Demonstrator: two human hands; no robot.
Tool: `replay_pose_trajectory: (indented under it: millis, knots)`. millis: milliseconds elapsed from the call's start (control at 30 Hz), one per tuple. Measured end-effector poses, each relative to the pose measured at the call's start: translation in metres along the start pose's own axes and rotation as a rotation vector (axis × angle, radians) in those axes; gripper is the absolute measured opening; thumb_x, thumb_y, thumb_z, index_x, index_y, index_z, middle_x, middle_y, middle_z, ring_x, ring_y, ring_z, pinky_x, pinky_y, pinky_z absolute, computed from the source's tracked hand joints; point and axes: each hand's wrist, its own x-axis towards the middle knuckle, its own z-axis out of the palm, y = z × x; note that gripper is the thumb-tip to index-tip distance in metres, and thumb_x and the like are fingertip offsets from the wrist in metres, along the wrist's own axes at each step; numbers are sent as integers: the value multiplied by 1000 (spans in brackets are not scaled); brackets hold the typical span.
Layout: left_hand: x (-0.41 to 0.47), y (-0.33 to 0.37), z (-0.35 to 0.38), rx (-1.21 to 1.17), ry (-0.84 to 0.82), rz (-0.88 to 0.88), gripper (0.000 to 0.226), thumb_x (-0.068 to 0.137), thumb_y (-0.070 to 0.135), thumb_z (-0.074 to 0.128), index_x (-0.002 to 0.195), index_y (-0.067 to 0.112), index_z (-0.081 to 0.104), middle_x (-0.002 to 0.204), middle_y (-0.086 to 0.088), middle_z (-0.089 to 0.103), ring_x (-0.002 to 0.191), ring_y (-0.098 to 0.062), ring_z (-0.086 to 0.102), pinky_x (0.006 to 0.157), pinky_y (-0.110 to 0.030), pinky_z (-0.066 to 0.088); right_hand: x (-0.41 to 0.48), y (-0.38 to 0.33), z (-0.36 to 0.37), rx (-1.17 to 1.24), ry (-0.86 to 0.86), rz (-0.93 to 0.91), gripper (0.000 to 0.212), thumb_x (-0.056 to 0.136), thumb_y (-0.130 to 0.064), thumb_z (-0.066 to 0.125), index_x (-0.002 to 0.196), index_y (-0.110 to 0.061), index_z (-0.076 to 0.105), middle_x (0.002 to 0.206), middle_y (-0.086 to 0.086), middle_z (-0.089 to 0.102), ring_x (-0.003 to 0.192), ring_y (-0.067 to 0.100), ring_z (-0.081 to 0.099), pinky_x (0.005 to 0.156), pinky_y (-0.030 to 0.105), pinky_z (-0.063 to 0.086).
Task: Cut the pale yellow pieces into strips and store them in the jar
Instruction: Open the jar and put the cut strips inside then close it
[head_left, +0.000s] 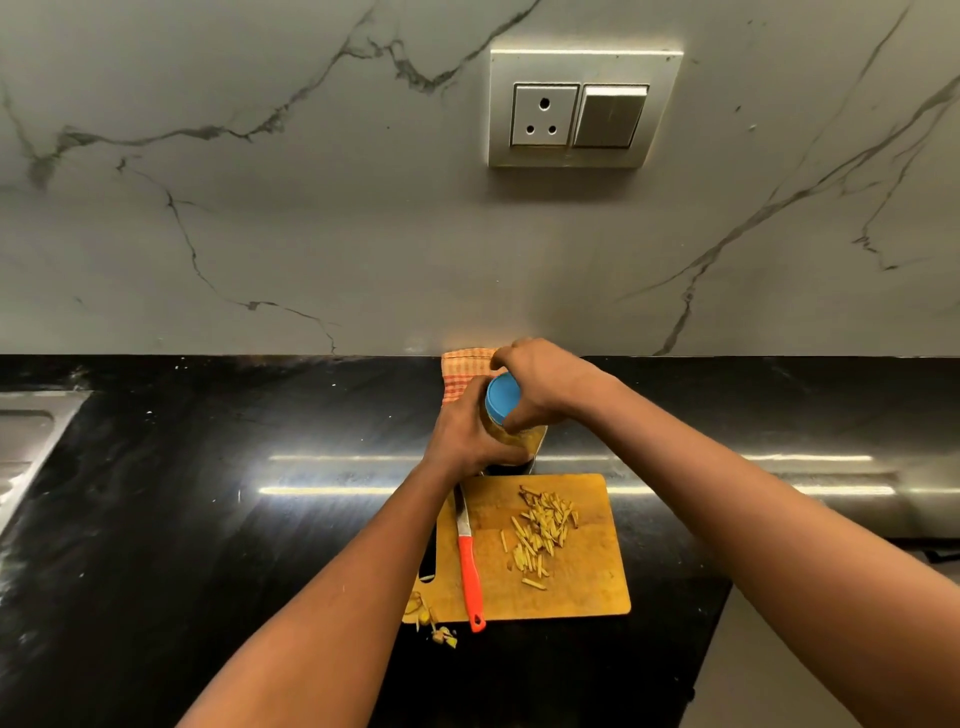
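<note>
A jar (522, 439) with yellowish contents and a blue lid (502, 397) is held tilted just behind the wooden cutting board (587, 587). My left hand (470, 436) grips the jar's body. My right hand (545, 379) curls around the blue lid from above. Several pale yellow strips (540, 535) lie in a loose pile on the board's right half. A knife with an orange-red handle (470, 571) lies on the board's left side, blade pointing away from me.
A checked orange cloth (464, 371) lies behind the jar against the marble wall. Peel scraps (436, 626) sit at the board's near left corner. A steel sink edge (26, 441) is at far left. The black counter (208, 493) ends at right front.
</note>
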Motion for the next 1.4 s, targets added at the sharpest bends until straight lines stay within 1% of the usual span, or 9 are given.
replay_pose_trajectory:
  millis: [100,233,400,533,767,1000,1200,1300,1400]
  knots:
    - [1,1,1,-18,-22,14,92,52,41,91,130,30,43,114,10,59,103,-13,59,87,-30,54,-2,3,7,-9,3,39,67,67,-43,81,122,-16,54,110,4,60,91,18,58,78,30,56]
    - [2,1,1,-31,-49,23,93,52,41,91,131,32,42,117,12,60,106,-9,59,90,-31,54,-6,12,-7,72,15,13,72,64,-39,84,126,-20,52,113,1,59,93,16,55,76,27,52]
    - [2,-2,-1,-4,-64,39,95,52,43,92,133,31,44,123,11,59,113,-10,56,95,-30,50,-27,53,-21,355,211,115,77,58,-53,87,120,-23,54,111,-7,59,93,12,58,78,27,50]
    - [-1,-4,0,5,-40,57,93,53,45,92,133,30,46,125,9,58,116,-11,55,96,-30,48,-50,95,19,746,364,278,76,56,-48,90,118,-27,51,107,-5,59,91,9,63,76,24,55]
    - [-8,-3,5,5,-70,67,96,55,42,93,136,32,42,128,12,53,118,-11,51,95,-27,46,-65,113,109,885,413,476,64,53,-32,94,106,-26,59,108,-8,63,99,10,63,80,27,57]
    - [-8,7,11,-2,-104,23,88,59,40,92,127,35,38,129,7,52,113,-9,50,84,-13,41,-62,114,139,656,371,532,61,57,-40,91,106,-30,56,116,-7,61,112,15,52,86,30,50]
    - [-11,6,9,-10,-97,2,101,54,42,93,138,30,38,138,4,51,126,-19,51,93,-20,45,-64,113,135,599,328,513,81,59,-44,90,127,-29,50,128,-5,56,118,18,48,90,36,49]
    - [-25,7,1,-101,-23,-75,123,45,48,94,148,25,32,145,1,47,130,-16,48,102,-30,46,-75,107,128,598,455,503,80,62,-43,89,130,-27,51,130,-4,54,116,16,52,89,35,52]
    - [-51,5,-4,-124,114,-80,103,44,52,92,134,22,51,120,6,62,106,-7,61,89,-25,56,-93,90,124,530,454,357,65,69,-35,85,126,-28,54,122,-5,57,106,11,56,84,30,55]
